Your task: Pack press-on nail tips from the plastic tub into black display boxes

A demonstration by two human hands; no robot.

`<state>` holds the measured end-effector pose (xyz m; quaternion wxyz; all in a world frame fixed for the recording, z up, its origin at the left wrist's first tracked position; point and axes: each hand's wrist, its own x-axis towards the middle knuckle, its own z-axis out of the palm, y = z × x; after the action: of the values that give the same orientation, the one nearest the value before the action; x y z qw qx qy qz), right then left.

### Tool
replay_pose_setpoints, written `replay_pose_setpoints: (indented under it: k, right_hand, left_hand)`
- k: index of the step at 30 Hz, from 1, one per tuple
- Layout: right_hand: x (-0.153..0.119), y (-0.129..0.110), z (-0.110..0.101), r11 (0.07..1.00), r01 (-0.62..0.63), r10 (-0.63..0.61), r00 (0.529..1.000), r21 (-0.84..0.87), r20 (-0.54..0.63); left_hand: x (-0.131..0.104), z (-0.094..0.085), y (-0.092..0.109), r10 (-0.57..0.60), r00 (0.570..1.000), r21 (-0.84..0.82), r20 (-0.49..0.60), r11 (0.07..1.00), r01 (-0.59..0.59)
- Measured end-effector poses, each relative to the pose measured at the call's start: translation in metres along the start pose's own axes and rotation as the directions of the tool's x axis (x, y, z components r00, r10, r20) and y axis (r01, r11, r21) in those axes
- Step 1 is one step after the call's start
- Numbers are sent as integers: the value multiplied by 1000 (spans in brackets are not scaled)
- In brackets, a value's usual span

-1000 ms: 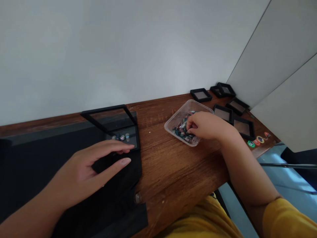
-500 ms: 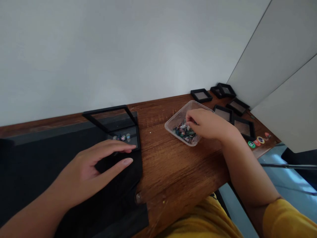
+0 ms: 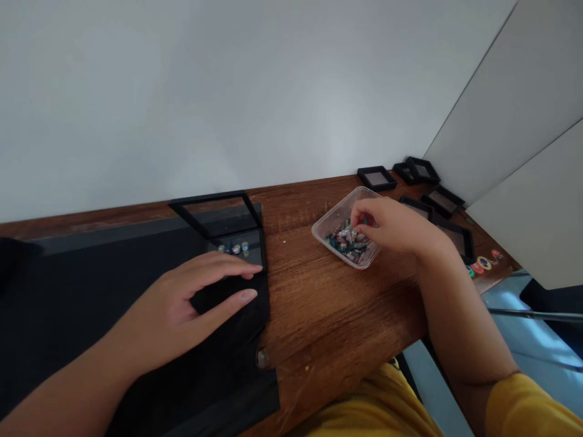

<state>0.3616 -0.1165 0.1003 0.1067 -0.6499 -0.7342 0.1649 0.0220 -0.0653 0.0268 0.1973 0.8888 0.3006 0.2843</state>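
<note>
Two hands: right hand [image 3: 392,226] pinching inside clear tub [image 3: 328,221] (contents mixed); left hand [image 3: 182,306] flat, open.

My right hand [image 3: 395,227] covers the near right part of the clear plastic tub [image 3: 334,220], so I cannot tell whether my fingertips pinch one of the small coloured pieces [image 3: 347,240] in it; those pieces are too small to name. My wrist hides parts of the black frame boxes [image 3: 460,238] along the desk's right edge. The round stickers [image 3: 481,264] at the right corner are too tiny to read. My left hand [image 3: 182,309] hides the near edge of the open black case [image 3: 230,233], whose few little items [image 3: 237,248] are blurred. The dark mat [image 3: 68,291] and my left forearm run off the left edge.
</note>
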Motion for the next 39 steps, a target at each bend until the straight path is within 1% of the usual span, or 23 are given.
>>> replay_pose_setpoints:
  k: [3,6,9,12,18,23,26,32,39]
  right_hand:
    - [0,-1,-1,1000,-15,15,1000,-1,-2]
    - [2,-3,0,997,-65,65,998,-46,-1]
    - [4,-5,2,989,-105,113,991,-106,76]
    - [5,-8,3,987,-97,116,982,-129,151]
    - [5,-13,5,988,-100,117,983,-120,144]
    - [8,-11,10,981,-147,169,967,-124,189]
    - [9,-10,13,979,-148,173,967,-141,189]
    - [6,-8,12,981,-114,140,975,-155,170]
    - [3,-10,6,993,-85,95,988,-86,120]
  left_hand:
    - [0,0,-1,6,1000,9,1,1000,-6]
    - [-1,0,-2,4,1000,14,7,1000,-4]
    - [-2,0,-3,3,1000,15,3,1000,-3]
    - [-2,0,-4,3,1000,25,0,1000,-3]
    - [-2,0,-4,-16,1000,21,8,1000,16]
    - [-2,0,-4,-28,1000,11,-2,1000,28]
    - [-1,-1,-3,-13,1000,9,-14,1000,13]
    - [0,-2,1,-1,1000,10,-12,1000,1]
    - [1,-2,3,1,1000,11,3,1000,-1]
